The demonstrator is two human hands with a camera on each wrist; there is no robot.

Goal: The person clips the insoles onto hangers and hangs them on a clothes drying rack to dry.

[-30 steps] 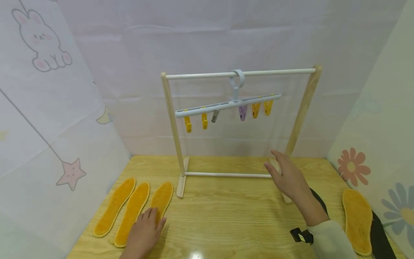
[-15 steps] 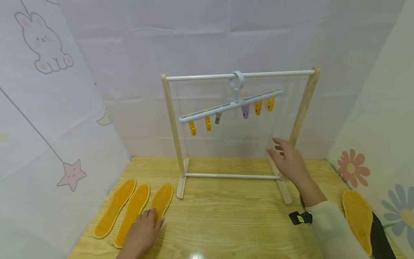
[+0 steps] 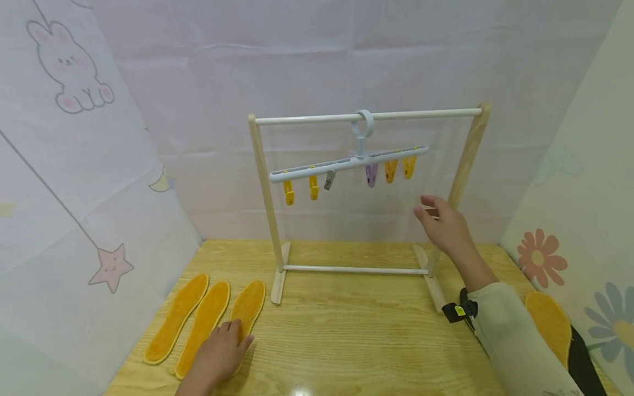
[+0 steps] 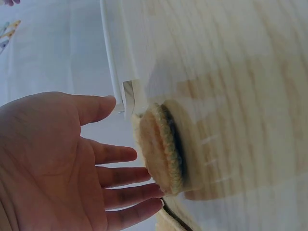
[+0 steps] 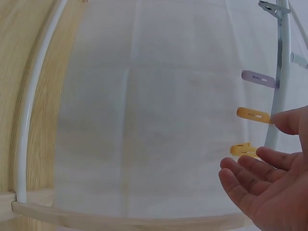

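Backdrop: pale fabric walls (image 3: 346, 55) printed with a rabbit, a star and flowers close in three sides.
Surface: a light wood-grain surface (image 3: 346, 341) carries everything.
Rack: a small drying rack (image 3: 365, 115) with wooden uprights and a white top rail stands at the back, middle.
Hanger: a pale blue clip hanger (image 3: 346, 162) hangs from the rail by its ring, tilted, left end lower. Six small clips hang under it (yellow, yellow, grey, purple, orange, yellow).
Insoles: three yellow insoles (image 3: 203, 324) lie side by side at front left; a fourth insole (image 3: 550, 324) lies far right, partly behind the sleeve.
Right hand: the right hand (image 3: 443, 225) is raised in the air, fingers spread and relaxed, holding nothing. It is just below and right of the hanger's higher end, near the end clips but apart from them.
Left hand: the left hand (image 3: 218, 357) lies flat, fingers straight, fingertips on the nearest of the three insoles.
Risk: in my judgement, a bump from the right hand could swing the loosely hung hanger or slide it along the rail. The light rack might also shift.
Head view only: the whole layout, and both hands at once.
Left wrist view only: the open palm (image 4: 53, 163) close up, and the insole's (image 4: 161, 147) stitched edge.
Right wrist view only: the narrow gap between the fingertips (image 5: 288, 120) and the orange clip (image 5: 254, 115).
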